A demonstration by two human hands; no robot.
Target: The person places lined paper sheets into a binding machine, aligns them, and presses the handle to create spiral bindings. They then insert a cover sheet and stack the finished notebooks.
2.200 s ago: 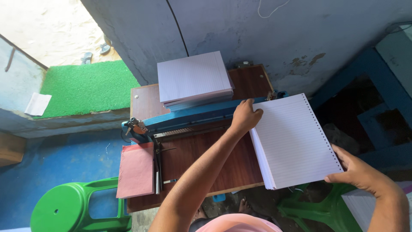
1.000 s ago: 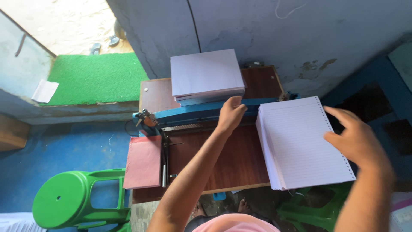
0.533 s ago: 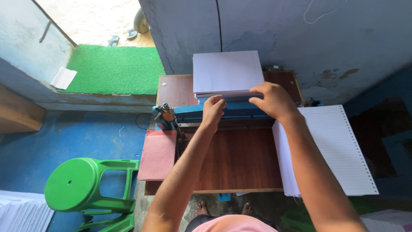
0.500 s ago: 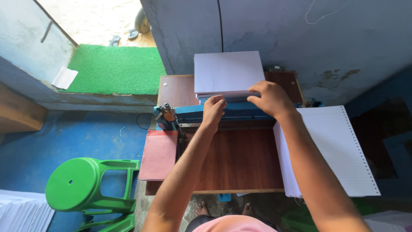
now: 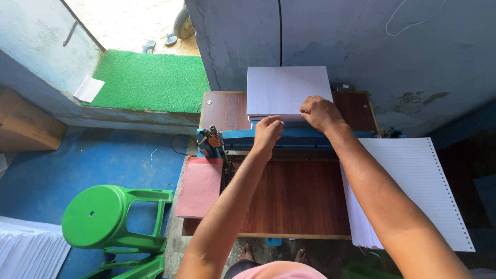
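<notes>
A stack of white ruled paper (image 5: 287, 90) lies at the back of a brown wooden table (image 5: 297, 199), behind a blue punching machine (image 5: 297, 138). My left hand (image 5: 267, 132) has its fingers pinched at the stack's near edge, above the blue bar. My right hand (image 5: 320, 112) grips the same near edge just to the right, fingers curled onto the sheets. A second stack of punched ruled sheets (image 5: 413, 191) lies to the right, partly under my right forearm.
A pink card sheet (image 5: 200, 187) rests on the table's left side. A green plastic stool (image 5: 111, 219) stands to the left on the blue floor, with white paper stacks (image 5: 28, 250) at bottom left. A green mat (image 5: 150, 82) and cardboard box (image 5: 26, 126) lie beyond.
My right hand left the punched stack on the right and came over to the back stack's near edge. My left hand shifted from the blue bar up to the paper edge.
</notes>
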